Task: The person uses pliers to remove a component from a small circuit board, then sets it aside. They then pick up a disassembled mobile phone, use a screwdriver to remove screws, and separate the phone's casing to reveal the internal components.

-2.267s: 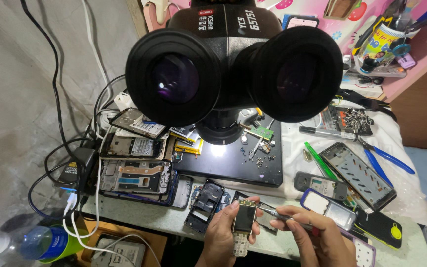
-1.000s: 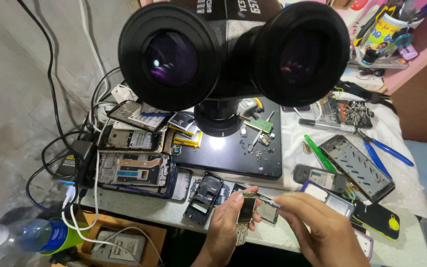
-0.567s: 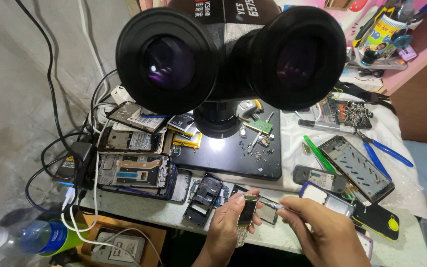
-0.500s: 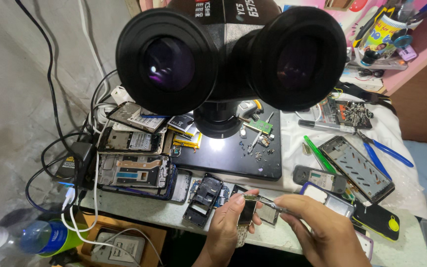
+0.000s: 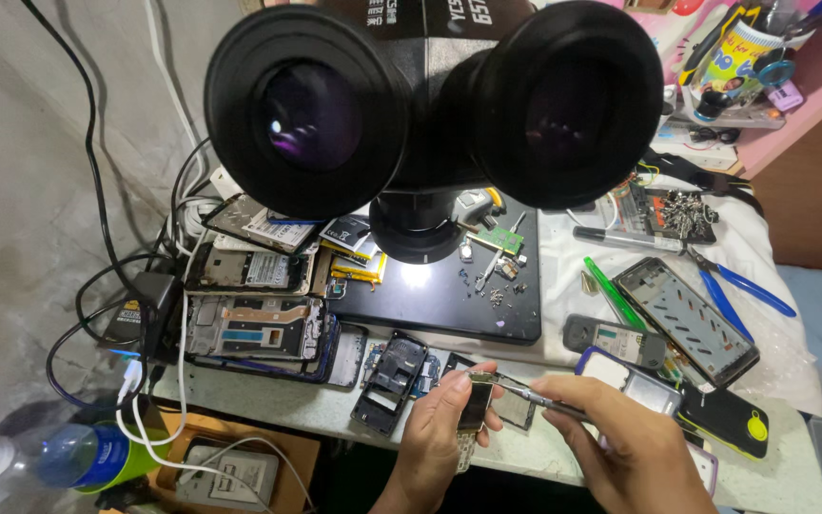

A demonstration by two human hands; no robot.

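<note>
Black microscope eyepieces (image 5: 430, 105) fill upper view, above dark work mat (image 5: 449, 295) on counter (image 5: 335, 405). Below mat's near edge: left hand (image 5: 440, 443), fingers closed around small phone circuit board (image 5: 475, 409), held upright just off counter edge. Right hand (image 5: 625, 447), fingers pinched shut on slim metal tool (image 5: 525, 395), tip touching top of board. Left of mat: stacked opened phone frames (image 5: 254, 324), tangled cables (image 5: 135, 314). Right of mat: green pen (image 5: 614, 293), bare phone chassis (image 5: 687, 319), blue-handled pliers (image 5: 739, 290). Far lower left of mat, below counter: plastic bottle (image 5: 59, 457).
</note>
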